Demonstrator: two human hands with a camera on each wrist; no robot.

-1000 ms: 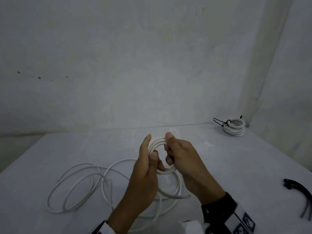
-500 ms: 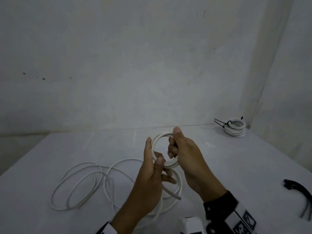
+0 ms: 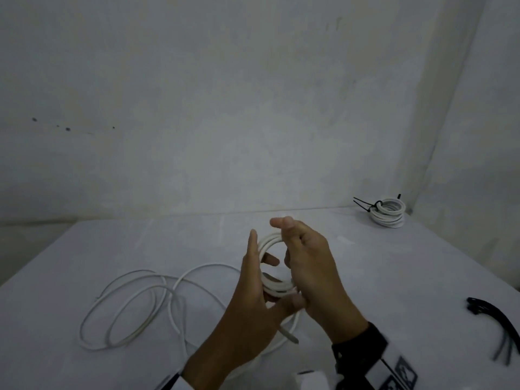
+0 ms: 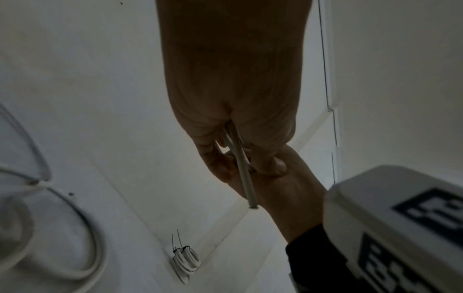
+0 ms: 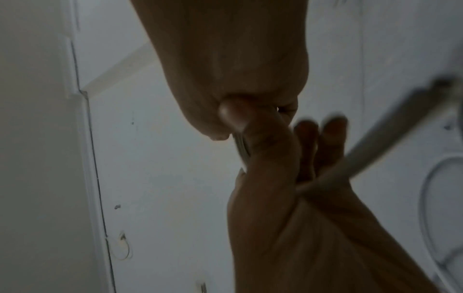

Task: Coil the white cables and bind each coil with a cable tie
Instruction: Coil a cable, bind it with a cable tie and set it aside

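Observation:
A small coil of white cable (image 3: pixel 270 241) stands upright between both hands above the table. My left hand (image 3: pixel 253 288) holds it from the left, fingers straight up along it and thumb clamped across its bottom turns. My right hand (image 3: pixel 306 263) grips the coil's right side, thumb and forefinger raised over the top. The cut cable end (image 3: pixel 289 336) pokes out below the hands, and it also shows in the left wrist view as the cable end (image 4: pixel 246 178) coming out of my left hand (image 4: pixel 233 119). The rest of the cable (image 3: pixel 126 305) lies in loose loops on the table at the left.
A finished coil (image 3: pixel 388 213) bound with a black tie sits in the back right corner by the wall. A bunch of black cable ties (image 3: pixel 495 322) lies near the table's (image 3: pixel 408 277) right edge. Walls close off the back and right.
The coil has gained another turn. My left thumb has slid down to its bottom, and my right hand has shifted round its right side with thumb and forefinger lifted.

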